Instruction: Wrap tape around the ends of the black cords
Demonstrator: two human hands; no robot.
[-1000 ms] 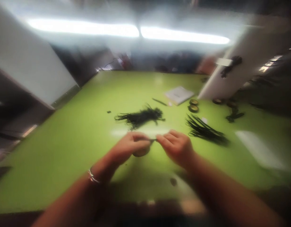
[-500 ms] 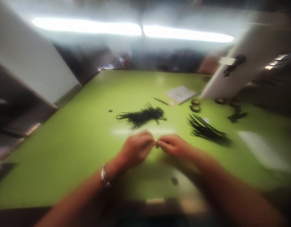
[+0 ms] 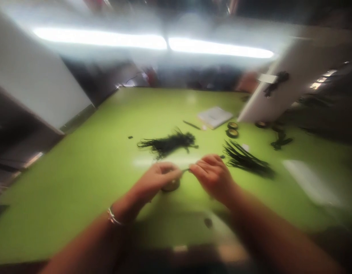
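My left hand (image 3: 160, 177) is closed, thumb and fingers pressed together, on a dark round roll (image 3: 170, 186) that looks like tape. A short thin dark strip (image 3: 185, 170) spans the small gap between my two hands. My right hand (image 3: 213, 175) pinches the other end of this strip, its fingers curled. A small dark tip (image 3: 222, 156) shows just beyond the right knuckles; whether it belongs to a held cable is unclear. Behind my hands lies a tangled bunch of black cables (image 3: 168, 144). Nearer my right hand is a straighter bunch of black cables (image 3: 247, 160).
On the green table (image 3: 93, 182) are a white pad or box (image 3: 215, 117), a dark pen (image 3: 191, 125) and two tape rolls (image 3: 232, 131). More black pieces (image 3: 280, 140) lie at the right by a pale post (image 3: 261, 99). A bright tube lamp (image 3: 101, 38) hangs above.
My hands were close together at a small pinch; now they are slightly apart with the dark strip between them. The roll shows under my left hand, and my right hand has turned.
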